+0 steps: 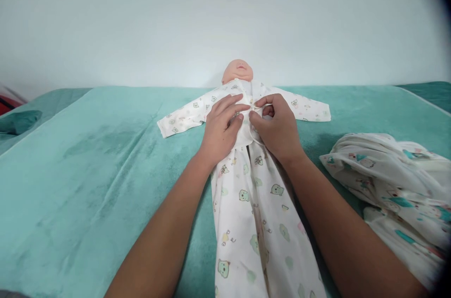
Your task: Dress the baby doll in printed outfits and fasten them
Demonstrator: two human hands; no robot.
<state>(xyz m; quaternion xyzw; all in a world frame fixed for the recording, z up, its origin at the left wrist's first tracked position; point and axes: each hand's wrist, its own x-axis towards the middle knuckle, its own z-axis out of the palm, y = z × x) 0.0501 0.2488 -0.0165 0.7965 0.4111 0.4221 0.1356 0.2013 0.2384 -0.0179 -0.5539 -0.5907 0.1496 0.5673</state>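
A baby doll (237,70) lies on its back on the teal blanket (98,157), dressed in a white printed sleepsuit (257,213) with sleeves spread to both sides. My left hand (221,129) and my right hand (275,128) meet on the doll's chest. Both pinch the front edges of the sleepsuit at its closure, fingers curled and pressed on the fabric. The fastener itself is too small to make out.
A crumpled white garment (391,185) with teal and pink prints lies to the right of the doll. A dark teal folded cloth (19,121) sits at the far left edge. A plain white wall rises behind the bed.
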